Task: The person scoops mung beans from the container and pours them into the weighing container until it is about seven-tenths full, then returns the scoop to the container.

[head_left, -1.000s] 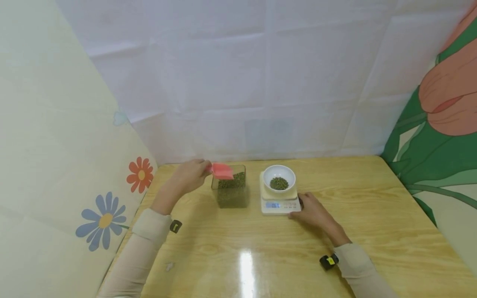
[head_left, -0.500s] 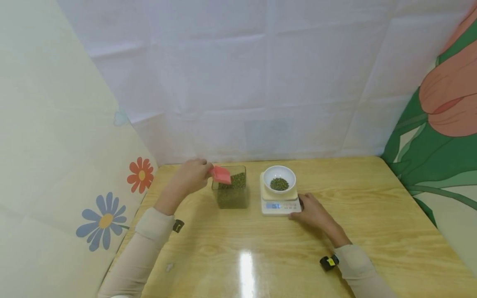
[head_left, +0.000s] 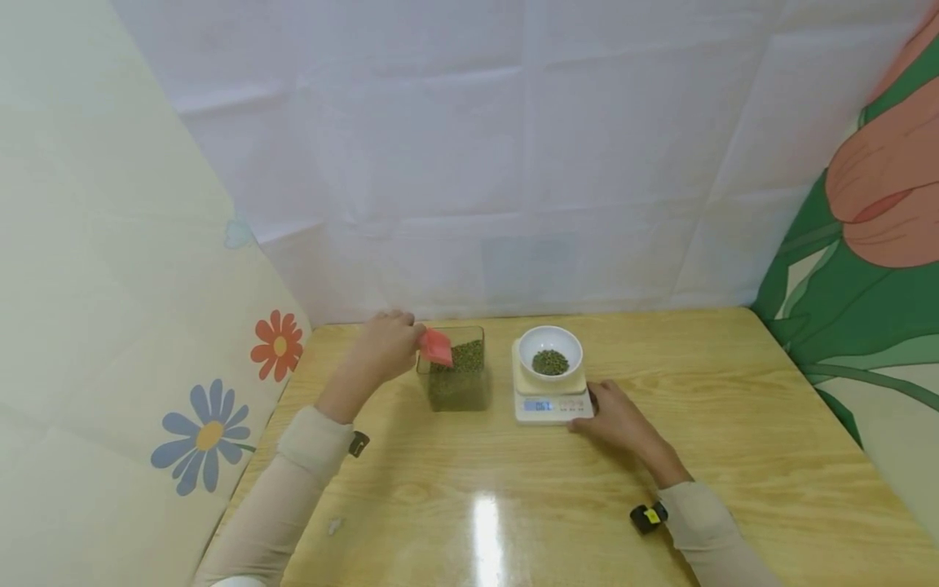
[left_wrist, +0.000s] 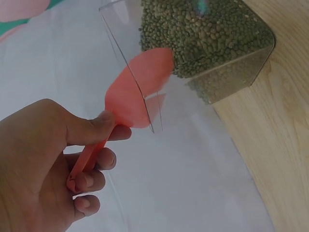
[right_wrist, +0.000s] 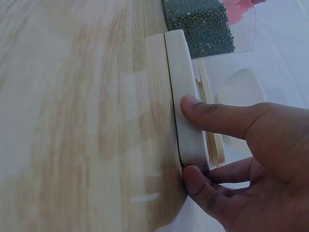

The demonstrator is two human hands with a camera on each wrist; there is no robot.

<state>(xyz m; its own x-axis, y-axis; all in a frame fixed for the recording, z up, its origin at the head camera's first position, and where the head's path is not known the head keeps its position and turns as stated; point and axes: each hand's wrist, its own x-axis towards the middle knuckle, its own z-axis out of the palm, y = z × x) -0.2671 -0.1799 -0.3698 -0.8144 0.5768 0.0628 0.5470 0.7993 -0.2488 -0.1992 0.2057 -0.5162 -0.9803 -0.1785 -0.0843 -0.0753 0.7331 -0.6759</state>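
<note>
My left hand [head_left: 387,344] grips the handle of a coral-pink scoop [left_wrist: 130,92], thumb on top and fingers curled beneath. The scoop's blade reaches inside a clear square container [head_left: 456,399], its tip right at the green mung beans [left_wrist: 203,34]. Over on the right, a white digital kitchen scale [head_left: 553,408] carries a white bowl [head_left: 550,333] with a small heap of the same beans [head_left: 549,363]. My right hand [head_left: 616,416] holds the scale's near right corner, its thumb on the front side in the right wrist view [right_wrist: 217,118].
Both the container and the scale stand on a wood-grain table [head_left: 440,489]. A white cloth backdrop [head_left: 440,163] rises behind the table's far edge. Flower-printed walls flank it, with a blue flower [head_left: 208,436] on the left and a large tulip [head_left: 888,187] on the right.
My left hand has shifted slightly right, and the scoop has tipped down from above the container's rim toward the beans. My right hand, the scale and the bowl have stayed put.
</note>
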